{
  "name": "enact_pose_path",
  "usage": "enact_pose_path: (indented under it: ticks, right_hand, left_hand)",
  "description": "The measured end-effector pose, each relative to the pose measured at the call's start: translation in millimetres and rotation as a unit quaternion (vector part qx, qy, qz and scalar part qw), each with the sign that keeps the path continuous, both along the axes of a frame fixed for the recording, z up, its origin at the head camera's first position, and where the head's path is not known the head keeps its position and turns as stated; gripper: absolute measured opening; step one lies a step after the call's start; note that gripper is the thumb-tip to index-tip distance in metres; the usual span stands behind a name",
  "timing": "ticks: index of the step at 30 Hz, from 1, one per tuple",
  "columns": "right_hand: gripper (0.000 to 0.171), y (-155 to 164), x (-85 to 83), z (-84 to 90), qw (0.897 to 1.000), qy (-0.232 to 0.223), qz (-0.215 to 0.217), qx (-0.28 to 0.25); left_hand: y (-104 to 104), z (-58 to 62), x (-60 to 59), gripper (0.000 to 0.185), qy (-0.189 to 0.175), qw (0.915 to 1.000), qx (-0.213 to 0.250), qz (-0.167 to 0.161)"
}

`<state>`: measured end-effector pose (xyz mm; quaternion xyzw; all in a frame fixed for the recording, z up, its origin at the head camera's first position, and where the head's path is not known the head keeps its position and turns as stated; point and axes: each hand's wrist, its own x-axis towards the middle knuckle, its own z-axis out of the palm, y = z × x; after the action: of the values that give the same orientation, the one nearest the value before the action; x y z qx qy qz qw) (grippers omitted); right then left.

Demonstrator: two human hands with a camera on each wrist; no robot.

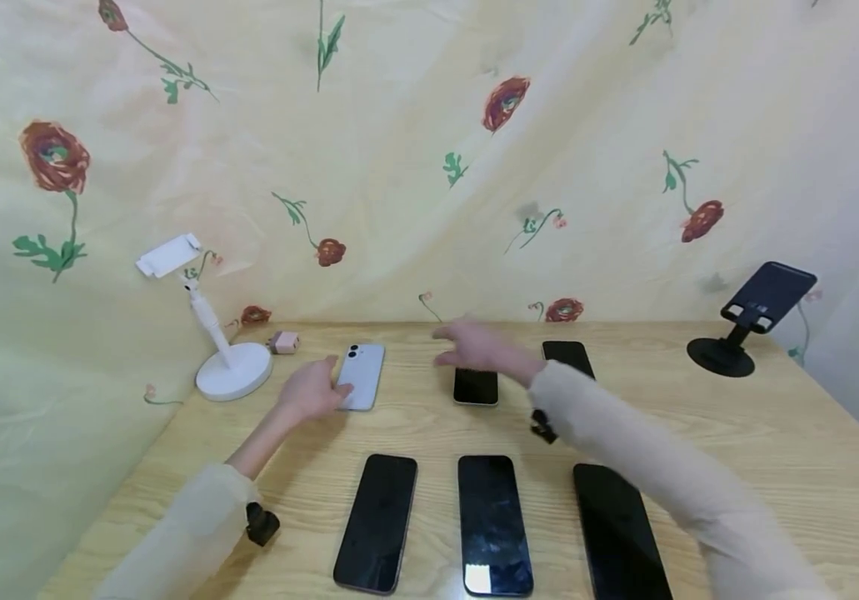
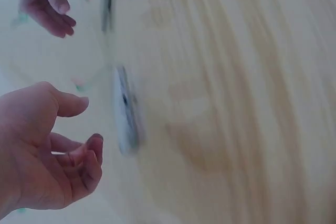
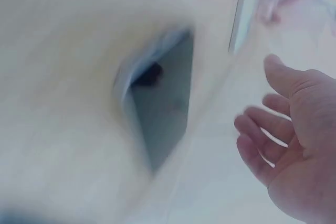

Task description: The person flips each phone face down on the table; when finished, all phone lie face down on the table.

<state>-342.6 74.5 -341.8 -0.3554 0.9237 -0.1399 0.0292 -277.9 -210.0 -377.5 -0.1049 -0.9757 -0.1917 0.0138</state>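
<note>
My left hand [image 1: 312, 390] hovers at the left side of a light blue smartphone [image 1: 363, 379] lying back-up, its camera lenses at the far end. In the left wrist view, that hand's fingers [image 2: 92, 169] bend loosely, with a gap between them and the phone [image 2: 126, 116]. Over the far end of a black-screened smartphone [image 1: 476, 387] reaches my right hand [image 1: 477, 343], thumb and fingers spread and nothing in them. The right wrist view shows the same relaxed hand [image 3: 299, 135] beside a blurred phone [image 3: 165, 108] with a reflective screen.
Three dark phones lie nearer me: left [image 1: 377, 525], middle [image 1: 495, 525] and right [image 1: 620, 533]. Another phone [image 1: 567, 357] sits behind my right forearm. A white stand [image 1: 234, 372] and pink charger [image 1: 284, 342] are at back left, a black stand [image 1: 721, 358] at back right.
</note>
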Motion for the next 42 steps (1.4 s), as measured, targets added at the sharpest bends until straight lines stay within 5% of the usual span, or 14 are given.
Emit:
enact_pose_path:
  ticks: [3, 6, 13, 21, 31, 42]
  right_hand:
    - [0.056, 37.3, -6.0, 8.2, 1.0, 0.002, 0.008, 0.018]
    - [0.071, 67.2, -8.6, 7.3, 0.999, -0.027, 0.003, 0.046]
    - [0.102, 94.3, -7.6, -11.0, 0.994, -0.091, -0.024, 0.058]
    - [0.11, 98.4, -11.9, -30.3, 0.987, -0.15, -0.038, 0.035]
    - [0.11, 93.2, -14.6, -35.6, 0.988, -0.149, -0.024, 0.043]
    - [0.109, 93.8, -16.2, -37.4, 0.987, -0.139, -0.049, 0.069]
  left_hand:
    - [28.8, 7.3, 5.9, 0.064, 0.03, 0.9984, 0.012, -0.045]
    - [63.9, 10.8, 6.1, 0.074, 0.002, 0.9948, 0.026, -0.098]
    - [119.3, -4.3, -11.9, 0.091, -0.03, 0.9858, 0.002, -0.165]
    - [145.7, -8.8, -19.9, 0.108, -0.063, 0.9824, 0.027, -0.174]
    - [157.5, -10.9, -26.5, 0.102, -0.106, 0.9801, 0.018, -0.167]
    - [161.5, -14.5, -30.3, 0.088, -0.108, 0.9808, 0.01, -0.162]
